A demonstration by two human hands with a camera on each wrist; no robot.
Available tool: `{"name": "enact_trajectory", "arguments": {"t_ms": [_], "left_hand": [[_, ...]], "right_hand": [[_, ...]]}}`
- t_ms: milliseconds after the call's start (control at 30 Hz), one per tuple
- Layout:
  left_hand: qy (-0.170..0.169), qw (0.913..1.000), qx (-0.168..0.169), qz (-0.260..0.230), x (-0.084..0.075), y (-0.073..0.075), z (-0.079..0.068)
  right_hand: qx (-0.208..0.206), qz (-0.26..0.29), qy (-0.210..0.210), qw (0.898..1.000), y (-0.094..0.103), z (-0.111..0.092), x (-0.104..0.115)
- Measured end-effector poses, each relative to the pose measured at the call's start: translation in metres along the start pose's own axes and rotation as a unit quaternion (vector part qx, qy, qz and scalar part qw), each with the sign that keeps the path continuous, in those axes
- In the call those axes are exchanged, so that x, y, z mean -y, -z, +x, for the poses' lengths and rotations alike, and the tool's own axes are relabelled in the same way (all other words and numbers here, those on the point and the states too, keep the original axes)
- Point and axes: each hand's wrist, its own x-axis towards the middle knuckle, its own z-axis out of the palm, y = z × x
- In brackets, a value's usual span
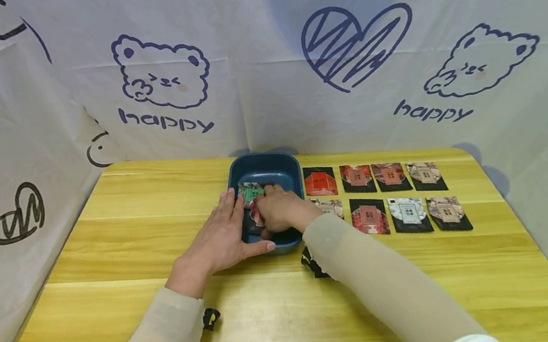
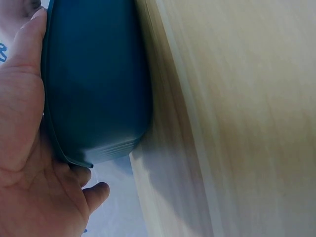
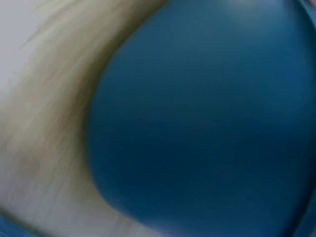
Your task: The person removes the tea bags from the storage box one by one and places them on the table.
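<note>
A dark blue rectangular tub (image 1: 264, 163) stands on the table near its back edge. My left hand (image 1: 218, 238) rests along the tub's left rim, fingers extended, thumb reaching over the near rim; the left wrist view shows the palm against the tub's outer side (image 2: 98, 79). Inside the tub, my right hand (image 1: 281, 207) is bent downward and pinches a reddish packet (image 1: 256, 213), its fingertips partly hidden. A green-labelled packet (image 1: 252, 192) lies in the tub beside that hand. Only the tub's blue wall (image 3: 197, 108) and some table show in the right wrist view.
Right of the tub, several small printed packets lie in two rows, among them a red one (image 1: 320, 181) and a white one (image 1: 409, 215). My right forearm partly covers one beige packet (image 1: 331, 207). A printed white cloth (image 1: 266, 103) hangs behind the wooden table (image 1: 282, 318).
</note>
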Motion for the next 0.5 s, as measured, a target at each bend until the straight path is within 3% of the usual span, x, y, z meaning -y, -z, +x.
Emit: {"name": "enact_trajectory", "arguments": {"t_ms": [233, 500], "left_hand": [[0.000, 1.0000, 0.001, -0.001, 0.0000, -0.0001, 0.0002], [0.001, 1.0000, 0.000, -0.003, -0.0009, -0.0001, 0.0006]], "right_hand": [[0.004, 0.007, 0.009, 1.000, 0.0008, -0.0032, 0.0008], [-0.022, 0.008, 0.023, 0.999, 0.0006, -0.0073, -0.0072]]}}
